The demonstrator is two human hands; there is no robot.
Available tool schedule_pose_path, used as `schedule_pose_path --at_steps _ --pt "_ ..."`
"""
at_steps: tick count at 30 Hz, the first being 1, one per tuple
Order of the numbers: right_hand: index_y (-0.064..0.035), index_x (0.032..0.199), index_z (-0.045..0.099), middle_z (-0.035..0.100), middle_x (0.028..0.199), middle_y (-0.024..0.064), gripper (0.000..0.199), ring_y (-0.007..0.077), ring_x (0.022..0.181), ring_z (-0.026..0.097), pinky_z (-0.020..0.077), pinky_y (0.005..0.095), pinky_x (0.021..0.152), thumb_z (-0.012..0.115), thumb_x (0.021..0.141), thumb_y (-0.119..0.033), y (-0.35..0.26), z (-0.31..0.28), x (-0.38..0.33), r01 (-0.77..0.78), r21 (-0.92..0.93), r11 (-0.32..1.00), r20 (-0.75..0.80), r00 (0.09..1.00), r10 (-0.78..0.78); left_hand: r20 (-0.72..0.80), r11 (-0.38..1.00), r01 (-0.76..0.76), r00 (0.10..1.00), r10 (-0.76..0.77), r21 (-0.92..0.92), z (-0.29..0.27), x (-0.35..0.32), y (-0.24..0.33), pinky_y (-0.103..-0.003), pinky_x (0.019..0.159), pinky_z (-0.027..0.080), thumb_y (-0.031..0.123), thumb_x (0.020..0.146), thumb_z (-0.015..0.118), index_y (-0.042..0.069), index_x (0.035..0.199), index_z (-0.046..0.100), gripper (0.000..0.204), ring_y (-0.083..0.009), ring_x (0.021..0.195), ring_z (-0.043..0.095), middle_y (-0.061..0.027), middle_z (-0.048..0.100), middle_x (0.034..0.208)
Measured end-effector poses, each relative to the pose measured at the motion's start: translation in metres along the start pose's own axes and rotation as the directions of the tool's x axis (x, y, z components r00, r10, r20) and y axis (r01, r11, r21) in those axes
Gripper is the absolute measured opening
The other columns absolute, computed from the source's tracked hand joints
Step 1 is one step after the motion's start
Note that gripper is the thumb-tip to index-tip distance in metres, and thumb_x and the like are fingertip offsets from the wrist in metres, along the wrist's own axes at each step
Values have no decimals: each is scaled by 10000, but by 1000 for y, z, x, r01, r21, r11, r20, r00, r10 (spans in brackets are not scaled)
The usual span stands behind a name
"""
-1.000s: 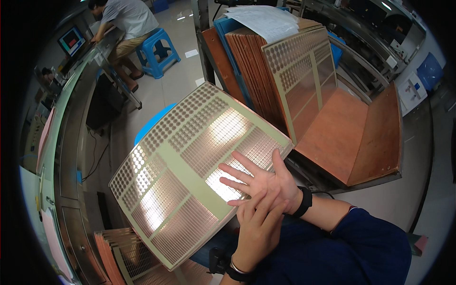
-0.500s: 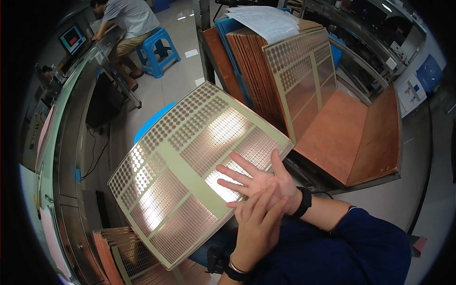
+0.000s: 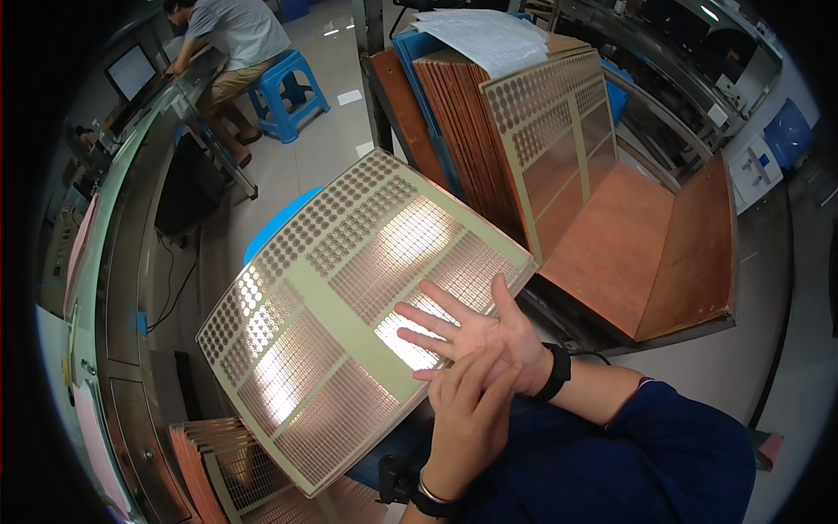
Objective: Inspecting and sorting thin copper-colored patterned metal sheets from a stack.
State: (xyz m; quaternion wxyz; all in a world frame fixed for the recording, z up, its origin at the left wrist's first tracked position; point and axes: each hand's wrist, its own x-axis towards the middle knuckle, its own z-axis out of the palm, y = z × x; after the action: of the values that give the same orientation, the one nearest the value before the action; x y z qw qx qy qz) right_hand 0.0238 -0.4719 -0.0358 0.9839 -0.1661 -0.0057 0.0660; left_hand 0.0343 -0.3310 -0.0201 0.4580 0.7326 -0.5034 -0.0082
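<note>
A large thin panel [image 3: 349, 319], pale olive with a copper grid of small circles and fine rectangles, is held tilted at the centre of the view, its far-right corner raised and its near-left corner low. The tilt throws bright glare across the copper, which in my judgement suits a surface check.

The right hand [image 3: 476, 336] lies flat on the panel's near-right edge, fingers spread and straight, not clenched; it presses or steadies rather than grips. It wears a black wrist band. The left hand [image 3: 467, 415] comes up from the near edge with fingers extended, overlapping the right hand at that same edge. Whether it holds the panel from beneath cannot be told.

Just right and farther off, a slanted copper-brown rack [image 3: 646, 253] carries a row of upright copper sheets [image 3: 454, 113], with a second olive patterned panel [image 3: 550, 140] leaning at the front; white paper [image 3: 493, 35] lies over the top of the row. At the near left, more patterned panels [image 3: 236, 463] are stacked on edge, below the held one.

A blue round object [image 3: 275, 227] shows behind the held panel. Far left, another person in a grey shirt [image 3: 231, 35] sits on a blue plastic stool [image 3: 288, 83] at a long tabletop [image 3: 113, 227] with a monitor [image 3: 131, 72].
</note>
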Motion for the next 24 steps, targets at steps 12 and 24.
schedule_pose_path --at_steps 12,24 --pt "-230 1564 -44 -4 1627 129 942 323 1496 42 170 594 1163 189 862 -814 1 6 0 -11 -82 997 15 1000 13 -17 997 -32 999 33 69 -2 -3 2 -405 947 383 42 753 723 140 1115 688 376 -284 1150 545 -75 603 1253" --pt "-245 1564 -40 34 1628 112 967 298 1497 62 162 568 1169 233 843 -829 4 5 0 -16 -125 992 30 999 20 -16 996 -35 999 36 79 -4 -5 4 -402 948 385 38 754 722 144 1120 687 382 -276 1135 548 -72 592 1279"
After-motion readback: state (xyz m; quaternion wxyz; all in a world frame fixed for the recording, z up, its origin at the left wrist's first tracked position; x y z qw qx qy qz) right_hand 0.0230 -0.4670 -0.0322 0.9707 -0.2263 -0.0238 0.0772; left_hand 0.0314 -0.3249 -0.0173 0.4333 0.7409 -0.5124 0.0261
